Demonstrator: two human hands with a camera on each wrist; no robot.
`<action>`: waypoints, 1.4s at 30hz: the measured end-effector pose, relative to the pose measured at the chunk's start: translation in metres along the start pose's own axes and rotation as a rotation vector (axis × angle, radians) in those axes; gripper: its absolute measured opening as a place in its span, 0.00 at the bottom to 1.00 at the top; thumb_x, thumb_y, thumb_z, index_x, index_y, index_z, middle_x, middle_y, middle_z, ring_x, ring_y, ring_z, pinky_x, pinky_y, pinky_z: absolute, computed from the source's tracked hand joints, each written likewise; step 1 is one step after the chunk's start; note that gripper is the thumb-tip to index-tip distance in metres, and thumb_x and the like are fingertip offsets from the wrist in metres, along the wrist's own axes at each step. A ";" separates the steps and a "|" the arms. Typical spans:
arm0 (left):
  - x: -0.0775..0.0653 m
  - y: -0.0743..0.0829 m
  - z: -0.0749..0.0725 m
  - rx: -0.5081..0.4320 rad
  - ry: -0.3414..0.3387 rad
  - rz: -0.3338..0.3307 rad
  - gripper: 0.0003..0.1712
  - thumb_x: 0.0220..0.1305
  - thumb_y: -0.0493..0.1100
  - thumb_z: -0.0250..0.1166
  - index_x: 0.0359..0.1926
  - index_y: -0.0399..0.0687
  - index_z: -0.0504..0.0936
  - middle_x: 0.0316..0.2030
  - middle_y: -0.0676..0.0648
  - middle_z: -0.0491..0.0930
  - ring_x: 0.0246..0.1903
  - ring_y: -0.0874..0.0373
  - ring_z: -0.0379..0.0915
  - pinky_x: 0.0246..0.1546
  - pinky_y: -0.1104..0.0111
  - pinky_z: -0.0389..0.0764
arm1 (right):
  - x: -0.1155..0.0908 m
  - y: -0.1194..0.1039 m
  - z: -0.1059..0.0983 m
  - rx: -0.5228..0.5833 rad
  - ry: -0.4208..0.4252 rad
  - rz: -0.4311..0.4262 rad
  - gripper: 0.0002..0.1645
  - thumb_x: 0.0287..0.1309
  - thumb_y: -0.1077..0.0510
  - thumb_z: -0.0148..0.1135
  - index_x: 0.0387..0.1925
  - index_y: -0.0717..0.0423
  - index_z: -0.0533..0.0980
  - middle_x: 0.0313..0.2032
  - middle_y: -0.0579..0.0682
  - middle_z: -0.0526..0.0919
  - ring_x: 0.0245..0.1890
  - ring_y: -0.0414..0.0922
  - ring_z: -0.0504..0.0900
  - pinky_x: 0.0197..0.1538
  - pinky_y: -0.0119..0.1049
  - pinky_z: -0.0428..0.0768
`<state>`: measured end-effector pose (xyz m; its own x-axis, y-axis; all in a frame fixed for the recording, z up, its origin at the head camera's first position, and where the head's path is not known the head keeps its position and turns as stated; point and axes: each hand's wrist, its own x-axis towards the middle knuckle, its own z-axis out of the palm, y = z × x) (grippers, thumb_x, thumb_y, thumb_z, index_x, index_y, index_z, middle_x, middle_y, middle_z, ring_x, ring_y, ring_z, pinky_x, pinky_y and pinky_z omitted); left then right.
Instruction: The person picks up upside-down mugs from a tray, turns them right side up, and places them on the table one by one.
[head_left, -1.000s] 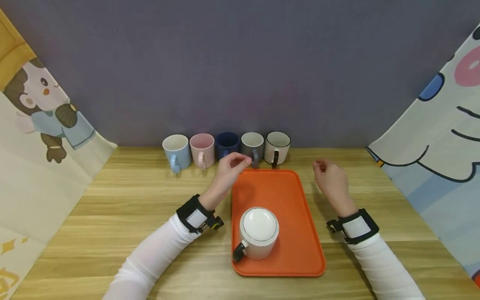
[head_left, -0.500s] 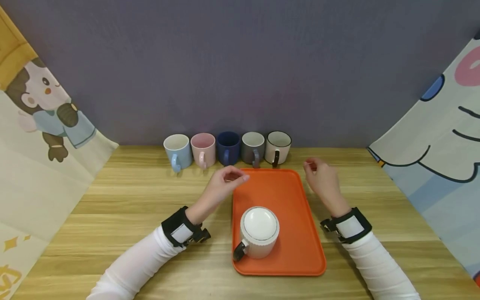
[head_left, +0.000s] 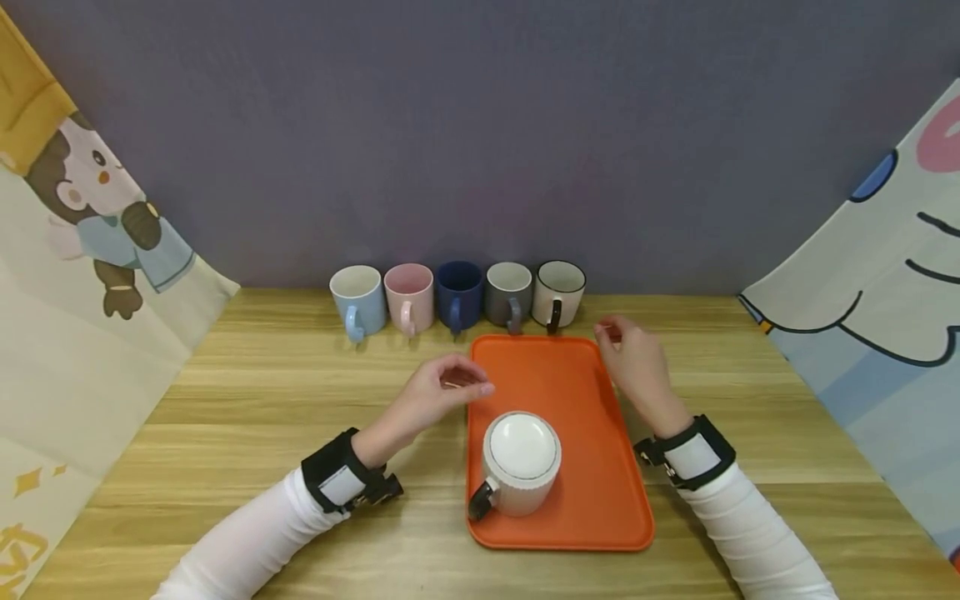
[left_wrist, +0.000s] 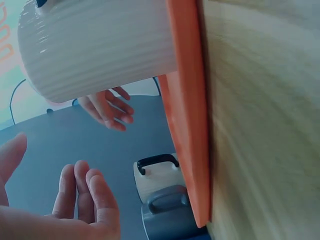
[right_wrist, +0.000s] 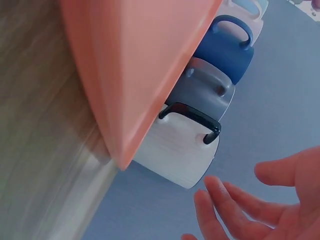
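My left hand [head_left: 438, 390] hovers by the left edge of an orange tray [head_left: 581, 467], fingers loosely bent and nothing in them. A white ribbed mug [head_left: 520, 467] with a black handle stands upside down on the tray's near left part. Beyond the tray's right edge, near its far corner, my right hand [head_left: 633, 358] hangs relaxed and holds nothing. In the right wrist view its fingers [right_wrist: 225, 205] are spread apart from the upright white mug [right_wrist: 180, 145] with a black handle. The left wrist view shows thumb and fingers [left_wrist: 102, 195] well separated, below the ribbed mug's side.
Along the back wall a row of upright mugs runs from light blue [head_left: 358, 300] through pink [head_left: 409, 298], dark blue [head_left: 460, 293] and grey [head_left: 508, 292] to white, handles facing me. A wooden table [head_left: 247, 433] carries everything. Printed cloths [head_left: 97, 350] flank both sides.
My left hand has drawn back from the grey mug, toward me and slightly left. My right hand has shifted left, closer to the tray. The mugs and tray keep their places.
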<state>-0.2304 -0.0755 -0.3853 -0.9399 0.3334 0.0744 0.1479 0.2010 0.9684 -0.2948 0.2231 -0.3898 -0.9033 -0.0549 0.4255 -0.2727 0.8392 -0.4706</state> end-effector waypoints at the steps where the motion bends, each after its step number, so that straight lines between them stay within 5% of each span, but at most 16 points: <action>1: -0.002 -0.001 -0.001 0.004 -0.012 -0.001 0.16 0.56 0.43 0.70 0.43 0.41 0.80 0.39 0.46 0.82 0.40 0.56 0.77 0.43 0.67 0.77 | 0.000 -0.001 0.000 0.002 0.000 -0.002 0.19 0.66 0.52 0.53 0.47 0.64 0.77 0.38 0.62 0.85 0.38 0.58 0.83 0.37 0.53 0.78; 11: -0.021 -0.006 -0.010 0.091 -0.311 -0.011 0.15 0.53 0.44 0.72 0.38 0.40 0.81 0.33 0.48 0.81 0.34 0.55 0.77 0.34 0.70 0.78 | -0.002 -0.014 -0.003 0.004 -0.008 -0.003 0.20 0.67 0.51 0.53 0.49 0.63 0.77 0.39 0.62 0.85 0.37 0.57 0.83 0.36 0.51 0.79; 20: -0.036 -0.010 -0.006 0.124 -0.524 -0.095 0.11 0.54 0.45 0.71 0.34 0.44 0.82 0.29 0.52 0.82 0.30 0.61 0.77 0.31 0.71 0.78 | -0.003 -0.028 -0.005 0.010 -0.012 -0.007 0.20 0.67 0.51 0.53 0.48 0.62 0.77 0.40 0.60 0.85 0.39 0.56 0.83 0.38 0.51 0.78; 34: -0.047 -0.010 0.011 0.155 -0.597 -0.092 0.11 0.56 0.48 0.70 0.25 0.46 0.85 0.21 0.58 0.79 0.23 0.71 0.67 0.24 0.79 0.66 | -0.005 -0.041 -0.005 0.035 -0.015 -0.027 0.20 0.66 0.50 0.54 0.48 0.62 0.78 0.40 0.60 0.84 0.40 0.55 0.82 0.40 0.51 0.79; 38: -0.049 -0.012 0.015 0.138 -0.609 -0.100 0.15 0.57 0.49 0.69 0.23 0.42 0.82 0.18 0.57 0.74 0.20 0.70 0.60 0.21 0.78 0.60 | -0.006 -0.041 -0.002 0.037 -0.017 -0.041 0.18 0.66 0.52 0.55 0.47 0.61 0.78 0.39 0.59 0.84 0.39 0.54 0.82 0.39 0.49 0.79; 42: -0.049 -0.013 0.017 0.086 -0.590 -0.127 0.13 0.57 0.48 0.69 0.26 0.42 0.86 0.21 0.54 0.78 0.22 0.70 0.62 0.23 0.78 0.62 | -0.007 -0.043 0.000 0.034 -0.022 -0.055 0.17 0.65 0.52 0.55 0.46 0.60 0.78 0.39 0.58 0.84 0.39 0.53 0.83 0.39 0.49 0.79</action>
<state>-0.1806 -0.0790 -0.4053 -0.6259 0.7514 -0.2090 0.0933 0.3382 0.9364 -0.2768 0.1871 -0.3730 -0.8939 -0.1124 0.4340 -0.3323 0.8159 -0.4731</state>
